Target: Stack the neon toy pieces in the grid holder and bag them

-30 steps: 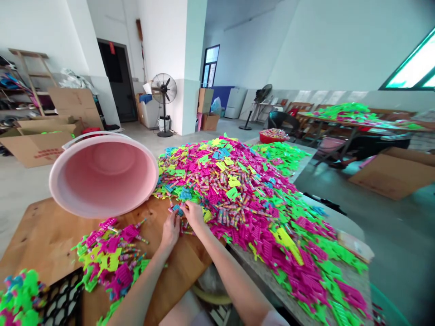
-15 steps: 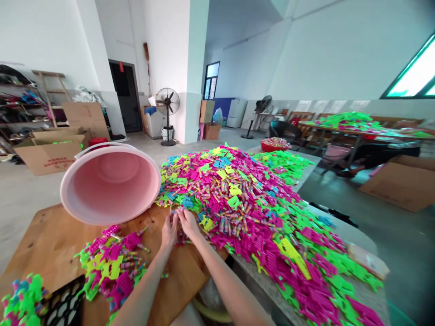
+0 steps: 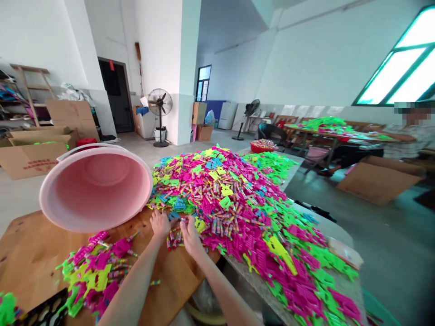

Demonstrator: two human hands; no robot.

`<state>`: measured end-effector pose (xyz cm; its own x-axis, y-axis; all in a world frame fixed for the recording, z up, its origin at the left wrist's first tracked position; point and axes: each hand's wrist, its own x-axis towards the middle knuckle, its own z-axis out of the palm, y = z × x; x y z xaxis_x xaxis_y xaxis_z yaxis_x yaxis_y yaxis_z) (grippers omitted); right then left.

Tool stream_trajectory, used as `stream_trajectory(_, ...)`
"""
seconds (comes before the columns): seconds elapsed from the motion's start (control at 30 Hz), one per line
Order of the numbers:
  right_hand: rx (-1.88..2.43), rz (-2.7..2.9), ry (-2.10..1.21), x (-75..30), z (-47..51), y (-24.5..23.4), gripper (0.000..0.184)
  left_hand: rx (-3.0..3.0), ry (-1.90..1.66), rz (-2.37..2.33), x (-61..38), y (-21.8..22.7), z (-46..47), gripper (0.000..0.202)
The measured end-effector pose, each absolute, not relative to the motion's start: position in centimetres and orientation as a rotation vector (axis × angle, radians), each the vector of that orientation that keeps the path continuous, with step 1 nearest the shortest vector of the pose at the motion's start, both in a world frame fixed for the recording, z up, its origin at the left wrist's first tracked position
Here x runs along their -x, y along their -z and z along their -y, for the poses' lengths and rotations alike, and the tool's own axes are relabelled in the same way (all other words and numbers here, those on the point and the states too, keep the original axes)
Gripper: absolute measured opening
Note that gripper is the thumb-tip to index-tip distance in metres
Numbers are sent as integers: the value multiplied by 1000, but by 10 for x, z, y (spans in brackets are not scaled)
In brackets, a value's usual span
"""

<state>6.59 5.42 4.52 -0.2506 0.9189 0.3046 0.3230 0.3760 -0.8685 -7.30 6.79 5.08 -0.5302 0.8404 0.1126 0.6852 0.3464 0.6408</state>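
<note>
My left hand (image 3: 160,223) is at the near edge of a big heap of plastic pieces (image 3: 234,194), close to a blue comb-like piece (image 3: 179,205). Its fingers are apart, with no object visible in them. To its right, my right hand (image 3: 190,234) has its fingers curled round a small patterned stick (image 3: 184,219) with a reddish end; the fingers hide most of it. Several similar small sticks (image 3: 173,240) lie on the wooden board between my hands. Pink, green, yellow and blue flat pieces make up the heap, mixed with many sticks.
A pink bucket (image 3: 97,188) lies tipped toward me at left. Before it is a smaller pile of pieces (image 3: 91,271), beside a black perforated tray (image 3: 47,310). Behind are a standing fan (image 3: 160,108) and cardboard boxes (image 3: 34,151). Another person (image 3: 404,136) sits at the far right table.
My hands were together at the heap's edge; they have moved apart, the left one leftward, the right one slightly lower. The view has turned right, bringing the other person into sight.
</note>
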Motion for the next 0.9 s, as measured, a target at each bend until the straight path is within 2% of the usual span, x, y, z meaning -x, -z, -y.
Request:
stream_trajectory(0.23,937,1773,-805,-87,-39,-74,18,-1389,-1144,-2054,69,-59,-53,16)
stream_trajectory(0.4,782,1927,-830,-102,-22,-102,24,-1363,-1273,-1691,76,-91,28,37)
stream_trajectory(0.5,693,2058,-801,-101,-2,-123,27,-1190,-1342,-1439,79,-114,76,36)
stream_trajectory(0.9,547,2343,-558,-85,37,-148,25,-1104,-1458,-1566,84,-148,128,36)
